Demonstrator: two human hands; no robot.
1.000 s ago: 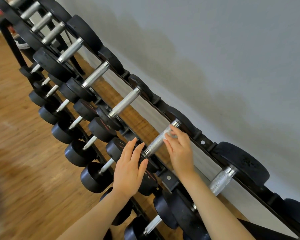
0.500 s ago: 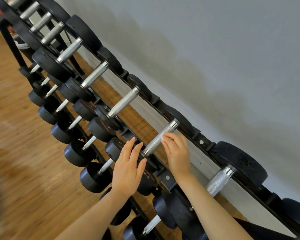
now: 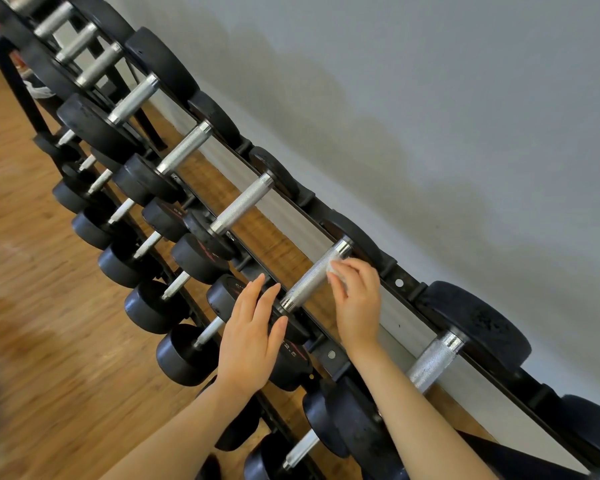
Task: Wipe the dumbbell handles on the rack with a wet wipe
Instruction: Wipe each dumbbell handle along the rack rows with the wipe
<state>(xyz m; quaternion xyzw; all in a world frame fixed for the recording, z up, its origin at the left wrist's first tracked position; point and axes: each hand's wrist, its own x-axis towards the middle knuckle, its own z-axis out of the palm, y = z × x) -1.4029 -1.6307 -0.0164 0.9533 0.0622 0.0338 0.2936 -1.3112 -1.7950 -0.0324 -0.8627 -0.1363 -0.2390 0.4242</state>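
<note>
With the left hand spread flat on the dumbbell's near head and the right hand pinching the small wet wipe against the handle, the wipe could slip from 1 fingertip grip on the knurling.

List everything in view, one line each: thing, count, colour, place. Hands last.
Dumbbell rack: one, black, tiered, running along the wall.
Dumbbells: many, black heads with silver knurled handles, on every tier.
Wet wipe: one, white, against the upper end of a top-tier handle.
Floor: brown wood, left.
Wall: grey, behind the rack.
Left hand: fingers straight, resting on a dumbbell head.
Right hand: pinches the wipe.
</note>
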